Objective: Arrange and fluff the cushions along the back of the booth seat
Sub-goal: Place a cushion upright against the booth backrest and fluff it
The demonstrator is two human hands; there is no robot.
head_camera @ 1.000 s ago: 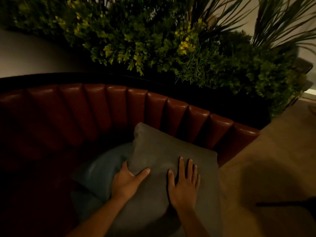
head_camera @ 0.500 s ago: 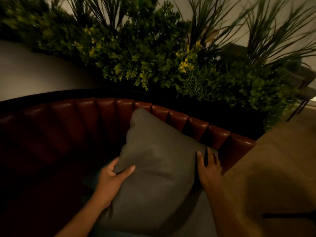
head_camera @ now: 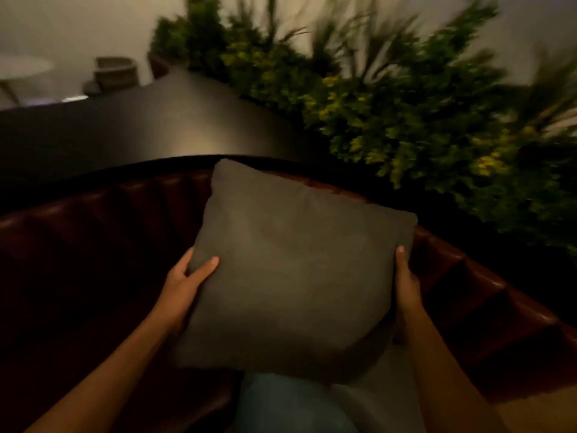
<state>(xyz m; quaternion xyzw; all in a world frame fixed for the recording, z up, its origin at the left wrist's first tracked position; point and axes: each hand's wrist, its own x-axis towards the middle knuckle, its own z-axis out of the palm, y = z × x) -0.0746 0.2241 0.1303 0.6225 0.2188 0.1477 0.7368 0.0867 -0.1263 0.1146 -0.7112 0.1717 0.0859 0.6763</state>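
A square grey cushion [head_camera: 296, 270] is held up in front of the curved red leather booth back [head_camera: 103, 220], its top corner level with the back's upper rim. My left hand [head_camera: 187, 279] grips its left edge, thumb on the front face. My right hand [head_camera: 406, 282] grips its right edge, fingers hidden behind. Below it lie a blue cushion [head_camera: 287, 404] and a paler grey cushion [head_camera: 381, 401] on the seat, both partly hidden by the lifted one.
A dark ledge [head_camera: 162, 120] runs behind the booth back. Green plants with yellow tips [head_camera: 406, 120] fill the planter at the back right. A pale round table [head_camera: 22, 68] and a chair [head_camera: 115, 73] stand far left. Beige floor [head_camera: 537, 414] shows at bottom right.
Both hands went from pressing flat on the cushion to gripping its two side edges and raised it off the seat. The camera view swung left, blurring the plants.
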